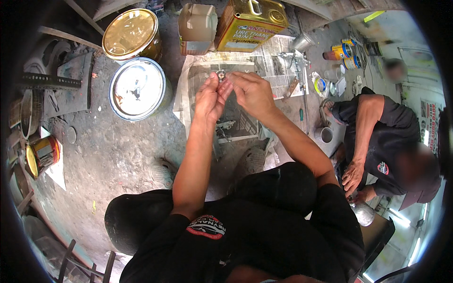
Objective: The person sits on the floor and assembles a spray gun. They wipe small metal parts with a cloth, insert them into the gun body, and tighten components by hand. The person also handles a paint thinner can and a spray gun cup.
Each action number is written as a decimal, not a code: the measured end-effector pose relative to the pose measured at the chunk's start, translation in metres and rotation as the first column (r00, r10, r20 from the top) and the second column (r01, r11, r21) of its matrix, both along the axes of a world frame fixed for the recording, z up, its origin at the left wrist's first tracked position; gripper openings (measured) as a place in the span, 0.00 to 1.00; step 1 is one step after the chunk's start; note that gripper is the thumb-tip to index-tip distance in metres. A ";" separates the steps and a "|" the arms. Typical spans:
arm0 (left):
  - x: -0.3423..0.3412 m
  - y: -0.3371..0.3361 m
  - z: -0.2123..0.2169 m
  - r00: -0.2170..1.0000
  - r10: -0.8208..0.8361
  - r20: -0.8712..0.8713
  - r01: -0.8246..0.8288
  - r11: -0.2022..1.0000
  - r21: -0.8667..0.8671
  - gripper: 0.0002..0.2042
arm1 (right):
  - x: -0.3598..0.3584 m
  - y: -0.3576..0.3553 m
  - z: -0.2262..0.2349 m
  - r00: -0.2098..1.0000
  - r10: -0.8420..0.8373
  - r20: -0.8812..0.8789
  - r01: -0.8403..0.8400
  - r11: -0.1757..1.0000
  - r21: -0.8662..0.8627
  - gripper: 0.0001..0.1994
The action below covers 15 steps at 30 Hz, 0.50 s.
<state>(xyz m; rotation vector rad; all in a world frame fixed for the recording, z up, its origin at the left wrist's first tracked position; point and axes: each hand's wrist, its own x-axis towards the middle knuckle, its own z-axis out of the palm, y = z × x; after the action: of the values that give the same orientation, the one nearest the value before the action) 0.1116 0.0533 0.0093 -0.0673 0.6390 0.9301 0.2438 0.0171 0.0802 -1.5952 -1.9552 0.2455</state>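
Both my arms reach forward over newspaper sheets (271, 66) spread on the floor. My left hand (211, 98) is palm up, its thumb and fingers closed on a small round metal part (221, 74) with a dark ring and a lighter centre. Close beside it, my right hand (255, 93) has its fingers pinched together near the part's right side. Whatever those right fingertips hold, if anything, is too small to make out. Below my hands, a dark-printed newspaper page (238, 125) lies between my shoes.
Ahead stand a gold-lidded can (131, 33), a white-lidded pail (137, 89), a cut-open carton (197, 28) and a yellow rectangular tin (250, 26). A spray gun (296, 59), a screwdriver (301, 114) and a metal cup (324, 135) are to the right. A co-worker (377, 127) crouches there, handling a silvery object.
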 end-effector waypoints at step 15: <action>-0.013 0.000 -0.007 0.993 -0.098 0.070 0.084 0.979 0.186 0.11 | -0.003 -0.005 0.014 0.994 0.005 -0.113 -0.013 0.998 -0.067 0.11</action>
<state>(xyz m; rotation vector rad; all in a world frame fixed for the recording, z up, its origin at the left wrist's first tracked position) 0.0989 0.0529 0.0027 0.0882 0.4771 0.8892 0.2410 0.0121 0.0939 -1.5796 -1.8861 0.4006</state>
